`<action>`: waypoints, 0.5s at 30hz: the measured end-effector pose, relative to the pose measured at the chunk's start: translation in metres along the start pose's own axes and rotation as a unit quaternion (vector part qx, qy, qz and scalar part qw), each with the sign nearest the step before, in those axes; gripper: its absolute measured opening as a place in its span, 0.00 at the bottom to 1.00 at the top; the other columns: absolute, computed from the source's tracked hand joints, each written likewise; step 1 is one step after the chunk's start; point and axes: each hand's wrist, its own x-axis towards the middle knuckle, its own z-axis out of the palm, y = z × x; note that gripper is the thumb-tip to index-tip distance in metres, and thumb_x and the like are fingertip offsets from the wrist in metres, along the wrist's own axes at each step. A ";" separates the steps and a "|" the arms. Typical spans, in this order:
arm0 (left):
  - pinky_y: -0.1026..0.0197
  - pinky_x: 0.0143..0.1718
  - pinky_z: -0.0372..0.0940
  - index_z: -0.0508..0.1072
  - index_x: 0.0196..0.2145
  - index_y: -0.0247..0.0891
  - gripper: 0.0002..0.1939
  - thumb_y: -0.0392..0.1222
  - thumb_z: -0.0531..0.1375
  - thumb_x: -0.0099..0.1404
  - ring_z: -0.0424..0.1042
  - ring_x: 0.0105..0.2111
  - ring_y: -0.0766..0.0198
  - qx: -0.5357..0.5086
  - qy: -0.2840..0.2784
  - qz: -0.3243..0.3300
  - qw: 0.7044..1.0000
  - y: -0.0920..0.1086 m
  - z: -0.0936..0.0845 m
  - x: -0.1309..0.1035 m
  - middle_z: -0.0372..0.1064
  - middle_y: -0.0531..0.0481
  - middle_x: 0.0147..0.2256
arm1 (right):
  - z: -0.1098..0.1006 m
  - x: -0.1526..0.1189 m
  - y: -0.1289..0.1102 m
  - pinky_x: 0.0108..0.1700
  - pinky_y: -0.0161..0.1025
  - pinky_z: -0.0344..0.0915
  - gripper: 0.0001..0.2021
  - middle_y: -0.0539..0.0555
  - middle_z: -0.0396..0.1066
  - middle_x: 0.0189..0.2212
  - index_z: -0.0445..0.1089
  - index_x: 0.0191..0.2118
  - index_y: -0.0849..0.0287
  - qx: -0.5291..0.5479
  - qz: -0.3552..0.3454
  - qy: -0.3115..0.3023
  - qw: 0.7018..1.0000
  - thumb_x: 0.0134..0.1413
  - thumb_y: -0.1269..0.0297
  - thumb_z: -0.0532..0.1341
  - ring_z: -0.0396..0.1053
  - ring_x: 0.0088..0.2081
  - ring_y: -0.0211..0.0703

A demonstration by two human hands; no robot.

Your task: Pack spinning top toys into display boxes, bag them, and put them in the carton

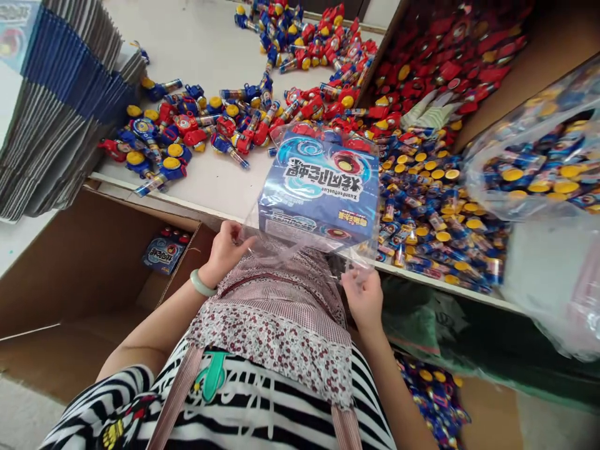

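A blue printed box (319, 187) lies at the table's front edge inside a clear plastic bag (269, 247), its printing upside down to me. My left hand (227, 253), with a pale bangle at the wrist, pinches the bag's near left corner. At the near right corner, my right hand (364, 297) has its fingers closed on the same film. The bag's near edge stretches between both hands, in front of the apron (281, 319). Red and blue toy pieces show behind the box's far side; whether any are inside it I cannot tell.
Red and blue toys (234, 125) lie scattered behind the box. Yellow-capped tubes (431, 219) are heaped at the right, near a glove (431, 112) and a plastic sack (539, 162). Folded cartons (60, 94) stack at the left. Below stands a cardboard carton (107, 250) holding a packed box (164, 253).
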 end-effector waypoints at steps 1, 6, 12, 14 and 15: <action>0.67 0.28 0.61 0.65 0.35 0.39 0.16 0.44 0.68 0.56 0.64 0.24 0.70 -0.012 0.026 0.008 1.000 -0.001 0.001 0.000 0.65 0.57 0.26 | -0.003 0.002 0.002 0.35 0.41 0.73 0.19 0.50 0.72 0.29 0.65 0.40 0.56 0.021 0.002 0.012 1.000 0.46 0.52 0.68 0.71 0.29 0.40; 0.65 0.33 0.66 0.68 0.38 0.39 0.10 0.42 0.66 0.64 0.70 0.29 0.68 -0.104 0.083 0.047 0.990 -0.013 -0.009 -0.004 0.71 0.52 0.31 | -0.019 0.013 0.018 0.33 0.41 0.71 0.24 0.47 0.69 0.27 0.63 0.43 0.56 0.073 0.031 0.062 0.995 0.42 0.54 0.70 0.70 0.26 0.39; 0.54 0.46 0.71 0.77 0.37 0.41 0.07 0.45 0.68 0.64 0.75 0.44 0.58 -0.209 -0.016 0.165 0.964 -0.006 -0.030 0.006 0.74 0.43 0.42 | -0.031 0.021 0.003 0.46 0.48 0.73 0.19 0.55 0.71 0.38 0.72 0.41 0.57 -0.064 -0.245 0.122 0.960 0.42 0.62 0.74 0.73 0.40 0.45; 0.51 0.48 0.71 0.81 0.34 0.41 0.09 0.49 0.69 0.63 0.76 0.45 0.56 -0.261 -0.076 0.144 0.952 -0.005 -0.037 0.017 0.76 0.42 0.42 | -0.051 0.028 -0.005 0.46 0.48 0.73 0.07 0.54 0.72 0.36 0.75 0.34 0.56 -0.089 -0.318 0.037 0.943 0.49 0.64 0.72 0.74 0.39 0.45; 0.49 0.49 0.71 0.81 0.32 0.41 0.11 0.52 0.70 0.62 0.76 0.45 0.54 -0.294 -0.101 0.127 0.942 -0.005 -0.039 0.022 0.77 0.42 0.41 | -0.063 0.034 -0.008 0.45 0.46 0.74 0.02 0.54 0.73 0.36 0.77 0.33 0.54 -0.083 -0.333 -0.031 0.939 0.52 0.66 0.70 0.74 0.39 0.44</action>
